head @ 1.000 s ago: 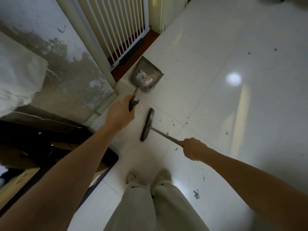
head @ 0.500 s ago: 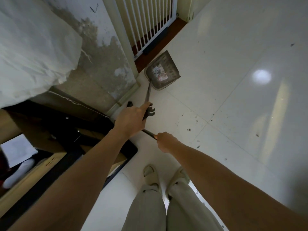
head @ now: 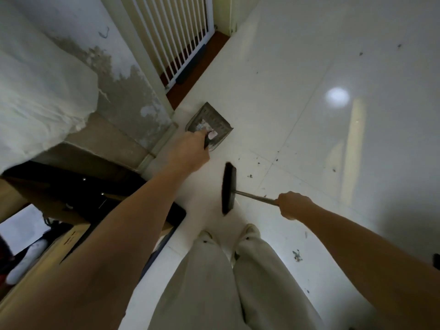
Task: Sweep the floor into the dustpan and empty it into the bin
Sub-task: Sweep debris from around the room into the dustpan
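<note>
1. Where the white tiled floor [head: 297, 96] fills most of the view, it is glossy, with a round light reflection and dark specks scattered near the tile joints.
2. Stained grey wall [head: 123, 91] at left; white barred gate [head: 176, 34] beyond it.
3. Person's legs in pale trousers [head: 221, 282], bottom centre, feet together on the tile.
4. Dustpan [head: 209, 122]: grey, ribbed inside, wide mouth toward the gate, close to the wall base. Scraps of pale debris lie in it.
5. Broom [head: 228, 188]: narrow black head, thin metal handle, near the feet and apart from the dustpan.
6. Left hand [head: 190, 152] is clenched around the dustpan's dark handle.
7. Right hand [head: 294, 206] is clenched around the broom handle.
8. Dark debris clump [head: 297, 255] on the tile right of the legs.
</note>
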Demonstrator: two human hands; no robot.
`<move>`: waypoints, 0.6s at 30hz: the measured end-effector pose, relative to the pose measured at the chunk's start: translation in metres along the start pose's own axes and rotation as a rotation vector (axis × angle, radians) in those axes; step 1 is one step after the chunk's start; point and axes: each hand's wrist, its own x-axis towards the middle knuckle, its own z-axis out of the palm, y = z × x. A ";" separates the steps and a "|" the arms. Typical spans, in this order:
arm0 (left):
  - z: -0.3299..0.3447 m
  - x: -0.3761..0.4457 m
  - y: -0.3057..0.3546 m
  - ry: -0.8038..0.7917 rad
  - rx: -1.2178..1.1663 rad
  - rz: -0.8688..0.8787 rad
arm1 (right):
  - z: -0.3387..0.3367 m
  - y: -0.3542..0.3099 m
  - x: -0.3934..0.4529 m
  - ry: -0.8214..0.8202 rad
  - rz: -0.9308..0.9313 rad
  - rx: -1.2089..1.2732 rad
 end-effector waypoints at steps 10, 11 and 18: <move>-0.021 0.031 0.054 0.110 -0.193 -0.083 | -0.028 0.070 -0.020 0.063 0.061 0.128; -0.018 0.035 0.055 0.136 -0.235 -0.100 | -0.034 0.069 -0.013 0.077 0.032 0.148; -0.001 0.063 0.032 0.360 -0.501 -0.377 | -0.058 0.004 0.070 0.088 -0.161 0.232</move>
